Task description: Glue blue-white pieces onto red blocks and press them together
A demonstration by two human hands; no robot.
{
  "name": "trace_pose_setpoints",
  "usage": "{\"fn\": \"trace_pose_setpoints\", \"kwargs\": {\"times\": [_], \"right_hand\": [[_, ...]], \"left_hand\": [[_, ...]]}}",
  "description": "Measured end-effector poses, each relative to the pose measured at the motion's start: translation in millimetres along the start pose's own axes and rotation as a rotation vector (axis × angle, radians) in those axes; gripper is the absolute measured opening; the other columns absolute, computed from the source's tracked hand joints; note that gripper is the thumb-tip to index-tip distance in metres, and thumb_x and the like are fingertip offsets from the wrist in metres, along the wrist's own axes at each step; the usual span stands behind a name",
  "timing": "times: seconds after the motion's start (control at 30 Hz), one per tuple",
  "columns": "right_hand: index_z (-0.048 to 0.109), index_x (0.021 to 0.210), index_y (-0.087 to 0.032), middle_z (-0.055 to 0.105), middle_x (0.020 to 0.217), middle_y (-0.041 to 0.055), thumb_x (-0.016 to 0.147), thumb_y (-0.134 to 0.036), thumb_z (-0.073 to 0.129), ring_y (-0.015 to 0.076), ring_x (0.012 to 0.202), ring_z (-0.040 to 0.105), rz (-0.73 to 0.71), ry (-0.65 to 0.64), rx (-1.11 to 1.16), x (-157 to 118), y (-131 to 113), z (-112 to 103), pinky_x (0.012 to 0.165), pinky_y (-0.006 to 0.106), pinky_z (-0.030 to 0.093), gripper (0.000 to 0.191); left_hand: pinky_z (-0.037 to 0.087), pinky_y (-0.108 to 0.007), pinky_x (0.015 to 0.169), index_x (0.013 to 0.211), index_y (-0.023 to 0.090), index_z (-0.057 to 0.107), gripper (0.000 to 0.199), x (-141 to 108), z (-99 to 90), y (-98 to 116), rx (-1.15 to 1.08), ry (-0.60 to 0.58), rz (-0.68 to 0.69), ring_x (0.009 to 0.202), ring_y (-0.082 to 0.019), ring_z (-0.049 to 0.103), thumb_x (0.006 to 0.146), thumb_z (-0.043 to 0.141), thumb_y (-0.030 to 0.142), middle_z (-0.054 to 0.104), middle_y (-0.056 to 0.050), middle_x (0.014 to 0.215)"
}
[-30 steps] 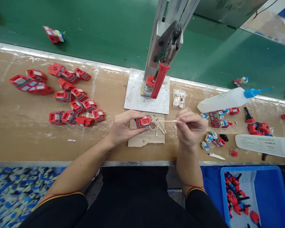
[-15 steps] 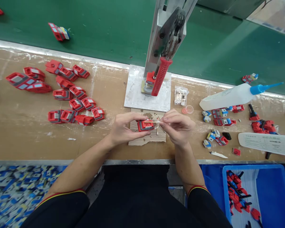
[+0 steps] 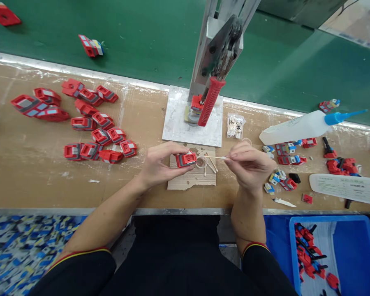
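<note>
Red toy part [image 3: 186, 159] is up in the left hand [image 3: 160, 163], pinched between the thumb and fingers, sitting over the left side of a torn cardboard piece [image 3: 185, 183] on the brown surface [image 3: 142, 199]. The right hand [image 3: 248, 164] has its fingertips closed on the end of a cotton swab [image 3: 214, 157], which points left toward the part; can't tell if its far end touches anything. Under that end there's a small clear round thing [image 3: 201, 162], with some loose swabs [image 3: 205, 171] just beside it on the cardboard. Right behind is a press with a red handle [image 3: 211, 100] on a metal plate [image 3: 174, 123], and a clear bag of swabs [image 3: 235, 125] lies to its right. Off left there's a bunch of similar red parts [image 3: 101, 137], and 2 white bottles lie over on the right, 1 with a blue nozzle [image 3: 334, 118].
</note>
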State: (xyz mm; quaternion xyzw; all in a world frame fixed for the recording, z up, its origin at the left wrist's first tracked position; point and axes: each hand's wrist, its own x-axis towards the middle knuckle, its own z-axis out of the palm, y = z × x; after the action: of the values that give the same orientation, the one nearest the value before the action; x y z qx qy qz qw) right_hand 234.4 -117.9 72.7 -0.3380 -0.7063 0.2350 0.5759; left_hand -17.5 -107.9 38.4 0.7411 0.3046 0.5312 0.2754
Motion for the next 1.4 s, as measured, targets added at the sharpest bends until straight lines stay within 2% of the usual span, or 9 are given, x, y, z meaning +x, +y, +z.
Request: {"fn": "trace_pose_setpoints", "kwargs": {"times": [0.17, 0.3, 0.37, 0.53, 0.6, 0.83, 1.07, 1.23, 1.4], "right_hand": [[0.074, 0.085, -0.024, 0.079, 0.077, 0.0005, 0.089, -0.009, 0.076, 0.0157, 0.07, 0.072, 0.01, -0.382, -0.239, 0.2, 9.1, -4.8, 0.065, 0.029, 0.057, 0.016], [0.073, 0.083, -0.023, 0.08, 0.077, 0.0017, 0.095, -0.012, 0.069, 0.0165, 0.072, 0.071, 0.016, -0.541, -0.301, -1.1, 16.6, 1.6, 0.067, 0.03, 0.057, 0.017], [0.074, 0.083, -0.024, 0.08, 0.077, 0.0013, 0.094, -0.013, 0.07, 0.0166, 0.072, 0.072, 0.049, -0.507, -0.275, -1.0, 15.7, -1.7, 0.068, 0.031, 0.058, 0.016], [0.075, 0.079, -0.026, 0.077, 0.069, -0.0011, 0.086, -0.021, 0.083, 0.0164, 0.062, 0.07, 0.058, -0.088, -0.08, 0.5, 5.3, -2.8, 0.057, 0.033, 0.057, 0.011], [0.076, 0.08, -0.026, 0.076, 0.067, -0.0011, 0.085, -0.022, 0.084, 0.0159, 0.06, 0.069, 0.04, -0.009, -0.008, 0.2, 1.8, 6.7, 0.055, 0.032, 0.056, 0.011], [0.078, 0.089, -0.027, 0.08, 0.075, -0.0011, 0.084, -0.013, 0.084, 0.0153, 0.067, 0.074, 0.033, -0.079, 0.107, -2.4, 0.2, 29.2, 0.06, 0.03, 0.059, 0.016], [0.078, 0.088, -0.026, 0.08, 0.075, -0.0005, 0.083, -0.01, 0.084, 0.0155, 0.067, 0.074, 0.028, -0.111, 0.071, -2.4, 1.2, 25.0, 0.062, 0.03, 0.06, 0.017], [0.077, 0.083, -0.026, 0.079, 0.072, -0.0015, 0.082, -0.011, 0.084, 0.0152, 0.063, 0.072, 0.029, -0.112, 0.005, -0.5, 2.4, 19.0, 0.059, 0.03, 0.059, 0.017], [0.075, 0.083, -0.026, 0.079, 0.072, -0.002, 0.084, -0.012, 0.083, 0.015, 0.064, 0.071, 0.003, -0.115, -0.039, 1.8, 1.1, 5.2, 0.059, 0.031, 0.057, 0.016]], "left_hand": [[0.067, -0.032, 0.086, 0.106, 0.02, 0.077, 0.024, -0.1, -1.9, -4.4, 0.024, 0.01, -0.057, 0.093, -0.019, 0.081, 0.086, 0.088, 0.028, 0.084, -0.007, 0.102], [0.066, -0.034, 0.092, 0.108, 0.022, 0.077, 0.027, -1.7, -2.2, -7.2, 0.04, 0.03, -0.06, 0.101, -0.021, 0.081, 0.084, 0.088, 0.023, 0.084, -0.007, 0.105], [0.066, -0.034, 0.094, 0.11, 0.022, 0.077, 0.027, -2.0, -1.5, -6.8, 0.032, 0.03, -0.052, 0.103, -0.021, 0.081, 0.084, 0.087, 0.02, 0.084, -0.007, 0.108], [0.066, -0.033, 0.096, 0.113, 0.023, 0.077, 0.027, -1.6, 2.4, -2.3, 0.02, -0.013, -0.027, 0.106, -0.02, 0.081, 0.087, 0.084, 0.016, 0.083, -0.007, 0.111], [0.066, -0.032, 0.095, 0.114, 0.023, 0.076, 0.027, -1.8, 4.1, -1.1, 0.037, -0.03, -0.008, 0.105, -0.02, 0.081, 0.088, 0.083, 0.015, 0.083, -0.007, 0.112], [0.067, -0.032, 0.092, 0.114, 0.023, 0.077, 0.028, -4.0, 5.6, -1.1, 0.041, -0.036, 0.006, 0.104, -0.02, 0.081, 0.088, 0.084, 0.017, 0.083, -0.008, 0.113], [0.068, -0.033, 0.092, 0.112, 0.023, 0.078, 0.026, -3.2, 4.4, -0.5, 0.047, -0.049, -0.026, 0.104, -0.021, 0.081, 0.088, 0.084, 0.018, 0.084, -0.008, 0.112], [0.067, -0.03, 0.093, 0.113, 0.021, 0.077, 0.029, 0.3, 3.9, 0.7, 0.027, -0.026, 0.025, 0.104, -0.02, 0.081, 0.086, 0.084, 0.013, 0.084, -0.008, 0.11], [0.067, -0.029, 0.091, 0.112, 0.021, 0.077, 0.026, 0.6, 1.4, -0.4, 0.065, -0.03, 0.025, 0.101, -0.018, 0.081, 0.087, 0.083, 0.014, 0.083, -0.007, 0.109]]}}
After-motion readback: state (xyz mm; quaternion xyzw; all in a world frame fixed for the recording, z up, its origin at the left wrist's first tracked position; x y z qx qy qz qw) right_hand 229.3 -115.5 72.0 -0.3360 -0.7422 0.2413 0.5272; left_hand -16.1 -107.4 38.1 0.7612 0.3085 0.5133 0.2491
